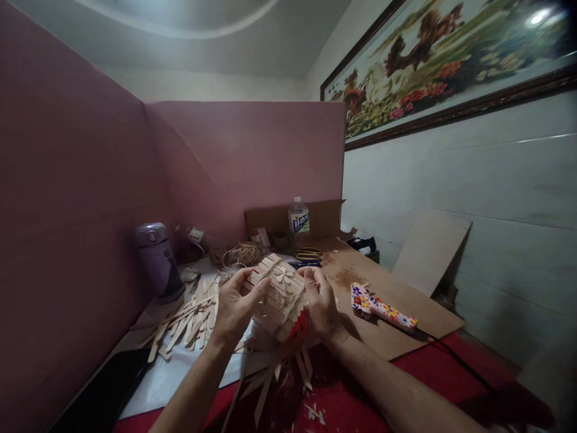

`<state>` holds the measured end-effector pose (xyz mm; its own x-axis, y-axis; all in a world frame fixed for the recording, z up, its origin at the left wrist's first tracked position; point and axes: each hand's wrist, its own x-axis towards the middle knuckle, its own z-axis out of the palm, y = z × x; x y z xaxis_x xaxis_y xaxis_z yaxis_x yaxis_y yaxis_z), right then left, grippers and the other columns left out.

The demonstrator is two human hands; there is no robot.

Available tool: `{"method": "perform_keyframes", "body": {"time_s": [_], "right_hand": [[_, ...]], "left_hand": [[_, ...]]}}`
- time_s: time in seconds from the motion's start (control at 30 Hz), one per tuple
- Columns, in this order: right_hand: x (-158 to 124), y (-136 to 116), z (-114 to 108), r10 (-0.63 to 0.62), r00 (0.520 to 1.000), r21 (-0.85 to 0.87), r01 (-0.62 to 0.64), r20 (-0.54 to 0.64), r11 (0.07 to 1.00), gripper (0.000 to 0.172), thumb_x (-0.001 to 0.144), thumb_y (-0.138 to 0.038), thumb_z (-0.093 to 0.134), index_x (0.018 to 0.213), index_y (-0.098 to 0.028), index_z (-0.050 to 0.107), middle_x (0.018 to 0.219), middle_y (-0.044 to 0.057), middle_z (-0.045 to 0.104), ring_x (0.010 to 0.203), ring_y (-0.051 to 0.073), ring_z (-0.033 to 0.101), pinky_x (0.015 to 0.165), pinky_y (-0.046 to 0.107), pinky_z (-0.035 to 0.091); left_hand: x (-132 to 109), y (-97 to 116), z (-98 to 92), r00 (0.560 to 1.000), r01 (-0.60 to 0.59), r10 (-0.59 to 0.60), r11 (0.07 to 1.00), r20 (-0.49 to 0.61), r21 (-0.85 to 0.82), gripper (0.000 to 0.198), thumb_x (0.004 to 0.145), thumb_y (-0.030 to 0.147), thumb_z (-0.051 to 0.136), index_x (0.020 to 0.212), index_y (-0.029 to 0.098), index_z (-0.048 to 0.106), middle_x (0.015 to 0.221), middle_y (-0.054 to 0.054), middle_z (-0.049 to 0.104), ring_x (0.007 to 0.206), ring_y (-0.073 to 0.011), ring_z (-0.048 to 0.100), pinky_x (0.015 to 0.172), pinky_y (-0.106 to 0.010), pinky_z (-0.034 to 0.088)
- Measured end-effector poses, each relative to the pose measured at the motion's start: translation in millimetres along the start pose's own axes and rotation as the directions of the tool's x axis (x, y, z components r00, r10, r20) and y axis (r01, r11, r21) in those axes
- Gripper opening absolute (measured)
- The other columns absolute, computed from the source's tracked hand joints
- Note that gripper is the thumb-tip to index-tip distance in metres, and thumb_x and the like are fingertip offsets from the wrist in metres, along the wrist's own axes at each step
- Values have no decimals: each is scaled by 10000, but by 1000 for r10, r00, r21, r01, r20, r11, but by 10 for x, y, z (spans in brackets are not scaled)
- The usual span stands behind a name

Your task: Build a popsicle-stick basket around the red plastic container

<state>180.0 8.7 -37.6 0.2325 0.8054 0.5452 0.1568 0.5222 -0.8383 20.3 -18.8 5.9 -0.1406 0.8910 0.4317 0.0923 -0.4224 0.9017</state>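
Note:
A small box-like piece made of pale wooden craft sticks [277, 300], with a flower shape on its upper face and a red area at its lower right, is held tilted above the table. My left hand [238, 304] grips its left side, thumb on the face. At the right edge, my right hand [321, 300] is closed on it with bent fingers. Loose wooden sticks [196, 319] lie in a pile on white paper to the left, and more sticks [264, 385] lie below the piece on red cloth.
A floral glue gun [383, 310] with a black cord rests on brown cardboard [406, 328] at right. Behind are twine [247, 254], scissors [308, 254] and a clear bottle [298, 222]. A purple flask [157, 261] stands left, near a dark flat object [106, 391].

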Motion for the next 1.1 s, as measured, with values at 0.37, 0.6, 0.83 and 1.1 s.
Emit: {"method": "perform_keyframes", "body": {"time_s": [0.37, 0.6, 0.83, 1.1], "right_hand": [[8, 8, 0, 24, 1000, -1, -24, 3, 1000, 544, 873, -684, 305, 890, -198, 549, 918, 96, 634, 907, 251, 571, 763, 366, 442], [8, 24, 0, -3, 1000, -8, 3, 17, 1000, 519, 869, -664, 345, 906, -193, 558, 923, 96, 626, 909, 251, 565, 817, 390, 435], [15, 15, 7, -11, 1000, -8, 11, 3, 1000, 487, 863, -644, 375, 883, -195, 564, 898, 87, 622, 885, 245, 559, 818, 394, 431], [9, 6, 8, -42, 999, -13, 42, 5, 999, 449, 883, -617, 368, 864, -207, 551, 884, 75, 622, 884, 237, 562, 828, 388, 428]], "left_hand": [[-6, 81, -18, 994, -83, 85, 996, -67, 24, 412, 772, 549, 598, 855, 154, 678, 760, -20, 640, 724, -139, 551, 626, -202, 431], [46, -27, -56, 963, -44, 13, 993, -268, -112, 443, 743, 599, 603, 705, 158, 577, 605, 24, 543, 528, -93, 460, 496, -197, 384], [12, 7, -25, 976, -85, 57, 989, -212, -125, 434, 676, 516, 729, 872, 169, 559, 685, 32, 572, 603, -89, 504, 545, -179, 411], [29, -40, -16, 994, -94, 87, 991, -66, -100, 489, 664, 348, 772, 1057, 187, 530, 880, -10, 624, 785, -128, 569, 688, -221, 456]]}}
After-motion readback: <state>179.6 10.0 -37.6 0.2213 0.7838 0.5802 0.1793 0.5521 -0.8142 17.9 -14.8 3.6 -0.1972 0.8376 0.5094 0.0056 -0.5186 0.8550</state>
